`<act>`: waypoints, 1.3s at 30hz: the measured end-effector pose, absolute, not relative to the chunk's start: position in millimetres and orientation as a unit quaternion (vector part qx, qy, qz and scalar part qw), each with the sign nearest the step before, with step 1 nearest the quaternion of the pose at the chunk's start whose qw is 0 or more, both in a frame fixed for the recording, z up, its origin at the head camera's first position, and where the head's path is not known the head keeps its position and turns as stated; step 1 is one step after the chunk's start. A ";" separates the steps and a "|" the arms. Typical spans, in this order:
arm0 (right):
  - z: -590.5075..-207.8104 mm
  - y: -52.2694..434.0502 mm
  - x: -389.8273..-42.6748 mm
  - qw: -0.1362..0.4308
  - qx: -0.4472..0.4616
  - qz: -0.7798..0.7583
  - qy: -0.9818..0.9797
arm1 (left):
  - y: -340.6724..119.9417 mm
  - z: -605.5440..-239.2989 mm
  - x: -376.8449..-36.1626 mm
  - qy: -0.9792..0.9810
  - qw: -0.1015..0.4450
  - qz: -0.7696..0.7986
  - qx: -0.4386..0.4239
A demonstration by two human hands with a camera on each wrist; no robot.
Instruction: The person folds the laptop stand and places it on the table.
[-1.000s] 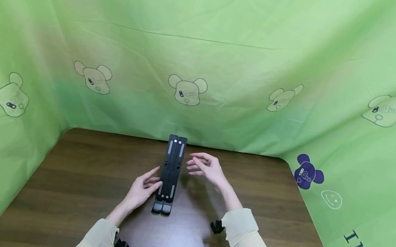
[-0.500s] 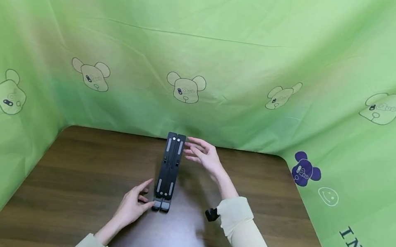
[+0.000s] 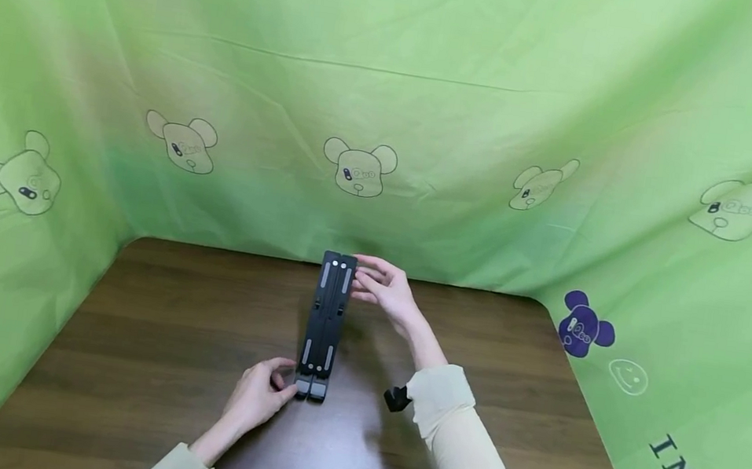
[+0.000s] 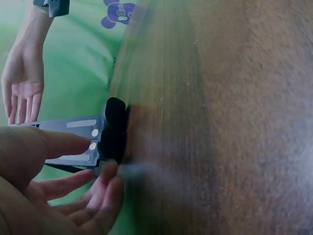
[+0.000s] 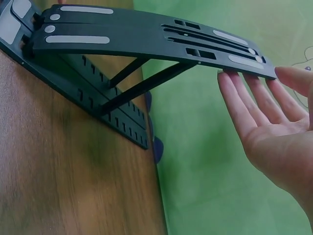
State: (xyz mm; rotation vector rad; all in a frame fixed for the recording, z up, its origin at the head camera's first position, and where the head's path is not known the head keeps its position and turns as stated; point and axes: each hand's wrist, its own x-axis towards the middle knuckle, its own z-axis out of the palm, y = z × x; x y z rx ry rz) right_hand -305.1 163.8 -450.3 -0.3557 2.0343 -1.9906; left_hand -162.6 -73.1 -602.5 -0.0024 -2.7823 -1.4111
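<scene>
A dark wood-grain table [image 3: 142,330] with rounded far corners fills the lower half of the head view. A green cloth [image 3: 439,76] printed with pale bear heads hangs behind it and along both sides; on the right side the cloth also carries one purple bear [image 3: 581,326], a smiley outline and dark lettering.

A black folding stand [image 3: 326,315] sits in the middle of the table, running from near to far. The right wrist view shows its top plate raised on two struts above a notched base rail, with the hinge at the near end.

The left hand [image 3: 258,397] is at the stand's near end, fingers curled, thumb and fingertips on the two grey feet there. The right hand [image 3: 383,287] is at the far end with straight fingers, their tips touching the underside of the raised edge; it grips nothing. A small black wrist camera [image 3: 397,398] shows at the right cuff.

A second ago the left hand lay with straight fingers alongside the middle of the stand; it has since slid back to the near end and curled. The right hand hovered relaxed to the right of the stand, and has moved forward to its far tip. The stand keeps its place on the table.
</scene>
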 end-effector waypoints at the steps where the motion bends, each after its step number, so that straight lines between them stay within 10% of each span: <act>1: -450.3 163.5 -305.4 0.135 -0.120 -0.688 0.703 | -72.2 -601.4 -162.4 -0.895 0.003 -0.447 0.000; 39: -457.3 153.9 -303.2 0.074 -0.058 -0.697 0.710 | -68.6 -548.4 -151.3 -0.724 -0.147 -0.671 0.067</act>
